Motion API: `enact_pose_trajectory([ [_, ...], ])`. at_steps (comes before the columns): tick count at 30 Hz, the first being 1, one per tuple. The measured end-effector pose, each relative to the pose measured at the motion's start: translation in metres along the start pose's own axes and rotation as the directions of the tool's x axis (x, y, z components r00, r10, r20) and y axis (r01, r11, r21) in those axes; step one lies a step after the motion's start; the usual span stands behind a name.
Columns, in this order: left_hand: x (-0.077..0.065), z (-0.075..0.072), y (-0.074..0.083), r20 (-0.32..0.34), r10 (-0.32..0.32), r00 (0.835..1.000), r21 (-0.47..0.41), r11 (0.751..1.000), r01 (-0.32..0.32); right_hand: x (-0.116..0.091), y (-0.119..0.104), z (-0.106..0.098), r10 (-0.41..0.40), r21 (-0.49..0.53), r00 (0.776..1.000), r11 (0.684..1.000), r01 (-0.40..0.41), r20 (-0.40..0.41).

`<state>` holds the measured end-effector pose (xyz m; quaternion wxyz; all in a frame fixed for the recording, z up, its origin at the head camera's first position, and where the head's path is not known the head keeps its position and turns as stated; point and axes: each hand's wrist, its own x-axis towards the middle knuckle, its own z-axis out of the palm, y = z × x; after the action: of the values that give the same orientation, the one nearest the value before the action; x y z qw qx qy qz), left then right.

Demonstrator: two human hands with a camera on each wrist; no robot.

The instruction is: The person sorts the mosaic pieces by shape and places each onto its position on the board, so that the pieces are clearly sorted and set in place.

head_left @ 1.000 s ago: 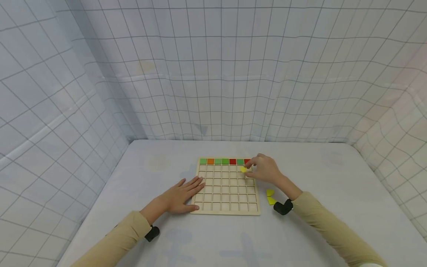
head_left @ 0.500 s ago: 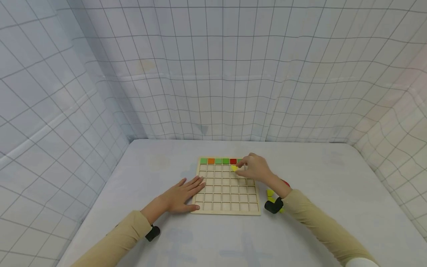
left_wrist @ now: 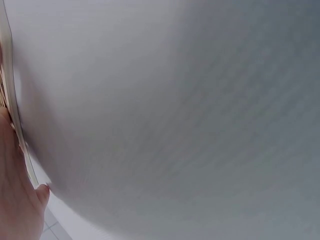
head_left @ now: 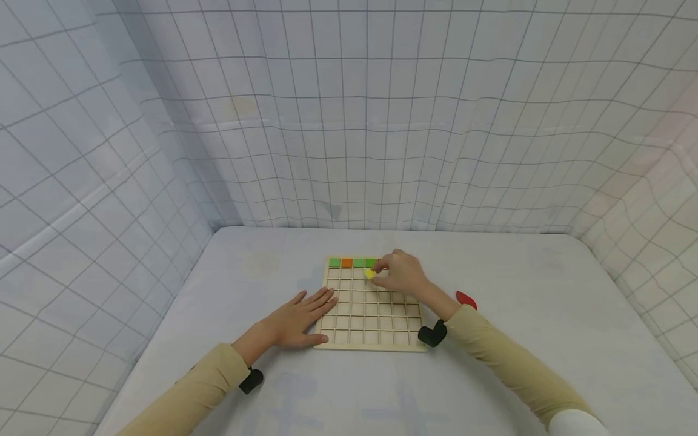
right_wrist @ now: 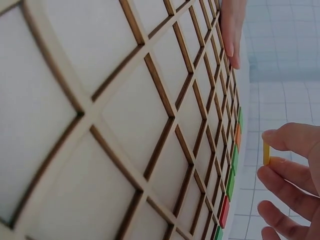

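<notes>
A square wooden grid board (head_left: 357, 309) lies on the table, its far row holding a green tile (head_left: 334, 262), an orange tile (head_left: 346, 262) and more coloured tiles, some behind my right hand. My left hand (head_left: 297, 321) rests on the board's left edge with fingers spread straight; the left wrist view catches only part of that hand (left_wrist: 20, 205). Between thumb and fingertips, my right hand (head_left: 402, 275) pinches a small yellow tile (head_left: 369, 274) above the second row. Seen edge-on in the right wrist view, the yellow tile (right_wrist: 266, 151) is clear of the board.
A red piece (head_left: 466, 300) lies on the white table (head_left: 518, 321), right of the board. Beside the board's right edge, my right forearm (head_left: 491, 348) covers part of the table. Grid-patterned cloth walls (head_left: 349, 121) close off the back and sides.
My right hand has moved left along the far rows with the yellow tile. The forearm now hides the loose yellow pieces and uncovers the red one. My left hand stays in place.
</notes>
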<state>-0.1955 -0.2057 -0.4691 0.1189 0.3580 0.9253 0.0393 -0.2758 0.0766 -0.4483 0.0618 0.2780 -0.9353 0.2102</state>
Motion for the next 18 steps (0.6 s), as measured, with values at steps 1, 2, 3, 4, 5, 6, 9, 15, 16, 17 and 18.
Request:
enact_pose_trajectory([
  [1,0.0,0.0,0.0,0.0,0.0,1.0,-0.001,1.0,0.0,0.001,-0.002,0.001,0.0,0.006,1.0,1.0,0.0,0.005],
  [2,0.0,0.0,0.0,0.001,0.0,1.0,-0.001,1.0,0.0,0.002,-0.004,0.002,0.003,0.018,1.0,1.0,-0.003,0.012],
  [3,0.0,0.0,0.0,0.001,0.0,1.0,0.003,1.0,0.0,0.003,-0.005,0.002,0.005,0.028,1.0,1.0,-0.006,0.02],
  [4,0.0,0.001,0.0,0.007,-0.002,1.0,0.009,1.0,0.002,0.005,-0.007,0.004,0.01,0.035,1.0,0.999,-0.011,0.029],
  [5,0.001,0.002,0.0,0.008,-0.001,1.0,0.011,1.0,0.001,0.006,-0.009,0.005,0.014,0.042,0.999,0.999,-0.016,0.036],
  [6,0.001,0.002,0.0,0.01,-0.001,1.0,0.014,1.0,0.001,0.007,-0.01,0.006,0.016,0.041,0.999,0.999,-0.018,0.041],
  [9,0.001,0.003,0.0,0.01,0.0,1.0,0.014,1.0,0.0,0.01,-0.015,0.01,0.013,0.027,0.999,1.0,-0.014,0.043],
  [15,0.001,0.001,-0.001,0.013,-0.004,1.0,0.009,1.0,0.004,0.018,-0.024,0.015,-0.012,0.026,0.999,1.0,0.011,0.034],
  [16,0.001,0.001,-0.001,0.015,-0.005,1.0,0.012,1.0,0.005,0.019,-0.026,0.015,-0.011,0.031,0.999,0.999,0.009,0.041],
  [17,0.002,0.002,-0.001,0.017,-0.006,1.0,0.014,1.0,0.006,0.02,-0.027,0.015,-0.009,0.036,0.999,0.999,0.008,0.048],
  [18,0.002,0.002,-0.002,0.019,-0.007,1.0,0.017,1.0,0.007,0.022,-0.028,0.016,-0.008,0.038,0.998,0.999,0.006,0.056],
])
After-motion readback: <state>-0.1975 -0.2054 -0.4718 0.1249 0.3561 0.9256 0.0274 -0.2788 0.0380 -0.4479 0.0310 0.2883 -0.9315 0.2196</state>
